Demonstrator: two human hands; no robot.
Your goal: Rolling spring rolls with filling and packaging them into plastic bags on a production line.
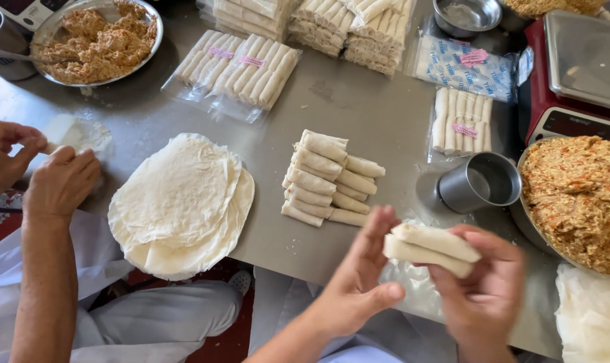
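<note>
your right hand grips two pale rolled pastry sticks at lower right of frame; your left hand is open, palm against them. keep them level and aligned, don't squash. counted: about eleven rolls in the centre stack, one steel cup.

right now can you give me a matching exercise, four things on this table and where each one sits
Things:
1. stack of round wrappers
2. metal cup
3. pile of unbagged rolls
4. two rolls

Places:
A. between the person's left hand and right hand
B. lying on its side by the right-hand filling bowl
C. middle of the table
D. at the near table edge, beside a co-worker's hands

Pairs: 1-D, 2-B, 3-C, 4-A
</note>
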